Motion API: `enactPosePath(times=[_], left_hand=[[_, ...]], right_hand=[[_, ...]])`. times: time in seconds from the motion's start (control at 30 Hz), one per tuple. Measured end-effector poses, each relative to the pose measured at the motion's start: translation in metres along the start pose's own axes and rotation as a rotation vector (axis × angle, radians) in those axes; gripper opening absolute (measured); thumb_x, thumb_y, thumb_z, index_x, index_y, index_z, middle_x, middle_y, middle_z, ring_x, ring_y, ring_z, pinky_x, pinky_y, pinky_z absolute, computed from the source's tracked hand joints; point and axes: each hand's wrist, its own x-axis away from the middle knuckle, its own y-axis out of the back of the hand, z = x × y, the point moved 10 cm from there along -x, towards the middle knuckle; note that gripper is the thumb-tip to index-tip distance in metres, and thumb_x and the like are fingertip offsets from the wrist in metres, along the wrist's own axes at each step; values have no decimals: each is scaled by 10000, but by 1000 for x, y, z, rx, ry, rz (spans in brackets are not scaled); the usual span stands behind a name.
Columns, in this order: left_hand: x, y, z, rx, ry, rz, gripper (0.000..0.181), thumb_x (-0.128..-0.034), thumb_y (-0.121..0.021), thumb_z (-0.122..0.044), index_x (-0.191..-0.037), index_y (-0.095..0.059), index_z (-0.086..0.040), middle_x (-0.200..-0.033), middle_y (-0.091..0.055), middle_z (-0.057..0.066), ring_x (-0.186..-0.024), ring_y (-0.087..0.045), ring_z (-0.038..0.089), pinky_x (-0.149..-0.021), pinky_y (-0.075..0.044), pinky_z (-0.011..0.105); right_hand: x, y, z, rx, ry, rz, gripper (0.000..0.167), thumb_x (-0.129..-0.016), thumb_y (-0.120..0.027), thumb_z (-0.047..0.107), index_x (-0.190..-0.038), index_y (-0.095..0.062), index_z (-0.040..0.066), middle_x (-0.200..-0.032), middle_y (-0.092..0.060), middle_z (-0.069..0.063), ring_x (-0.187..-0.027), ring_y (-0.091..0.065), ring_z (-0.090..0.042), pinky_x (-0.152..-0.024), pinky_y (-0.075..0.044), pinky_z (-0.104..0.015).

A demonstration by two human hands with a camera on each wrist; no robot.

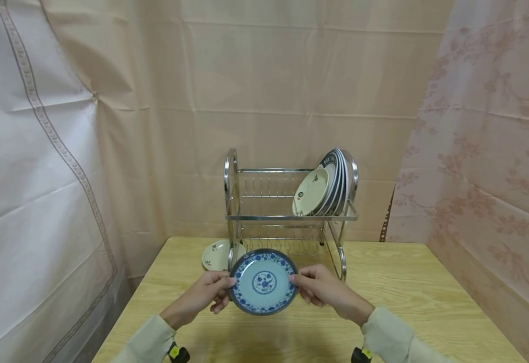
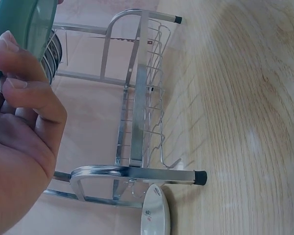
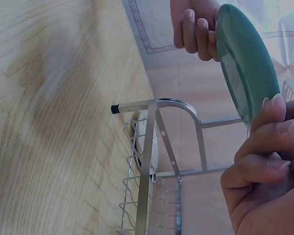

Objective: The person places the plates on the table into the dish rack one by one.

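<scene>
A round plate (image 1: 264, 282) with a blue floral rim and a flower medallion in its middle is held up in front of the dish rack, its face tilted toward the head camera. My left hand (image 1: 202, 294) pinches its left edge, thumb on the face and fingers behind. On the opposite edge my right hand (image 1: 330, 292) pinches it the same way. From below, both wrist views show the plate's plain green underside (image 3: 247, 58), with fingertips against it. Behind it stands the two-tier metal dish rack (image 1: 291, 218).
Several plates lean in the upper tier's right end, a cream plate (image 1: 311, 192) foremost. Another cream plate (image 1: 216, 255) lies on the wooden table (image 1: 391, 282) by the rack's left leg. Cloth curtains (image 1: 291, 91) hang behind and at both sides.
</scene>
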Motion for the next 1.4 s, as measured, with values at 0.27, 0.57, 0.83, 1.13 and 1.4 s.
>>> enactPosePath(times=[0.27, 0.57, 0.83, 1.13, 1.4], left_hand=[[-1, -3, 4, 7, 14, 20, 307, -1084, -528, -341, -959, -599, -70, -757, -615, -1, -566, -526, 76, -512, -422, 196], [-3, -6, 3, 6, 21, 41, 346, -1077, -536, -376, -959, -621, -62, -751, -612, 1, -562, -514, 80, -514, -438, 203], [-2, -2, -9, 49, -47, 105, 355, -1109, -459, -330, -935, -597, -53, -766, -610, 6, -572, -521, 75, -513, -429, 210], [-8, 25, -32, 8, -78, -34, 364, -1107, -464, -337, -921, -574, -44, -738, -567, 26, -577, -495, 100, -508, -416, 224], [-23, 42, -66, -22, -133, -129, 521, -1088, -434, -482, -885, -571, -22, -715, -567, 51, -543, -485, 138, -483, -393, 256]], right_hand=[[0, 7, 0, 8, 13, -59, 370, -1040, -628, 309, -802, -602, 26, -638, -535, 13, -482, -337, -74, -435, -285, -185], [4, 12, 3, 17, 34, -100, 402, -1060, -593, 305, -767, -560, 32, -628, -528, 13, -465, -323, -71, -434, -288, -182], [9, 23, 2, 7, 28, -139, 390, -1069, -574, 313, -775, -567, 57, -642, -520, 11, -486, -327, -78, -437, -281, -182], [18, 38, 0, 0, 30, -166, 382, -1077, -554, 326, -837, -616, 36, -639, -514, 6, -470, -314, -69, -429, -275, -186], [22, 43, -2, -12, 31, -165, 386, -1082, -539, 336, -869, -633, 29, -639, -510, 10, -485, -335, -67, -445, -281, -185]])
